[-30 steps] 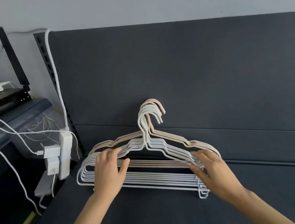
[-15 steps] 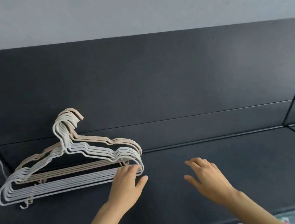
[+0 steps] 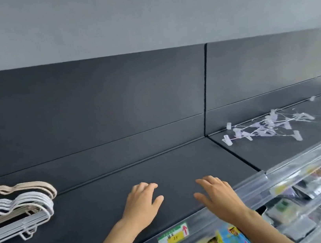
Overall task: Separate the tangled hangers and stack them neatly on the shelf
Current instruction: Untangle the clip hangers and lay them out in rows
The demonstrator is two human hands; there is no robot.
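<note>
Hovering above shelf (image 3: 183, 169), left hand (image 3: 141, 204), right hand (image 3: 217, 195), both splayed, empty, hangers (image 3: 33, 203) stacked aside

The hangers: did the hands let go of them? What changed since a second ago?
Yes. Both the left hand and the right hand let go of the hanger stack and moved right along the shelf. They are open now, holding nothing. The view swung right too, revealing tangled clip hangers. The stack stayed neat where it was.

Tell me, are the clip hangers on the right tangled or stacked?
Tangled: the clip hangers lie crisscrossed in a loose heap, clips pointing every way.
</note>
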